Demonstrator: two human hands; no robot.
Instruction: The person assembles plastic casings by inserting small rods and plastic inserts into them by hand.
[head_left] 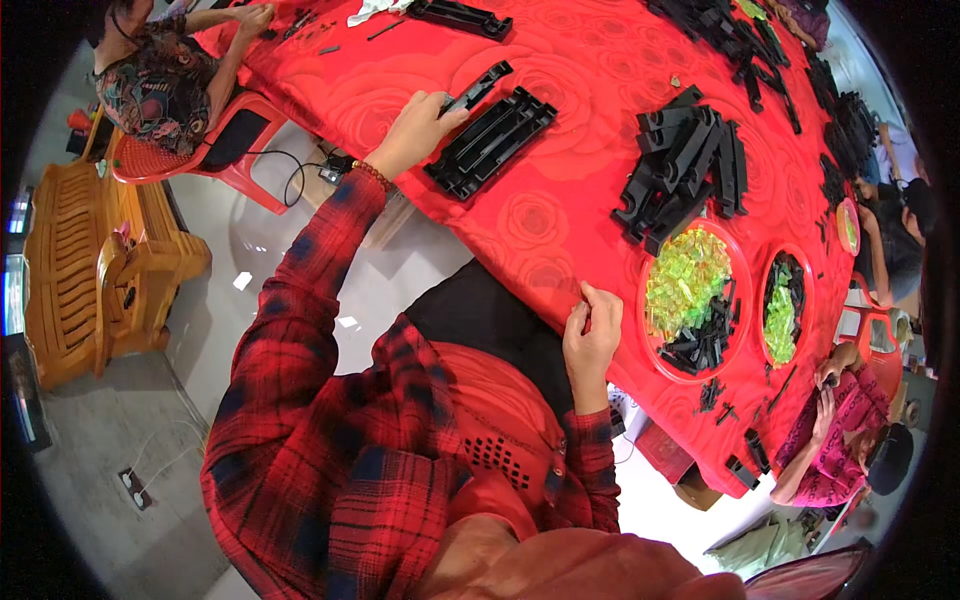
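Observation:
My left hand [415, 132] is closed around one end of a long black plastic part [488, 84], raised just above the red tablecloth. Right beside it lies a neat row of similar black plastic housings [492, 145], side by side near the table edge. At the table's front edge, my right hand [594, 340] is closed, thumb and forefinger pinched together. Whatever sits between those fingertips, if anything, is too small to make out. Nearest to that hand stands a red-rimmed basin [646, 345] with yellow-green translucent pieces [688, 280] and small black pieces [700, 345].
A heap of black plastic parts [690, 165] lies beyond the basin. A second basin [770, 345] holds more green and black pieces. Further black parts [715, 35] spread at the far side. Several people sit around the table, one on a red chair [245, 150] at left.

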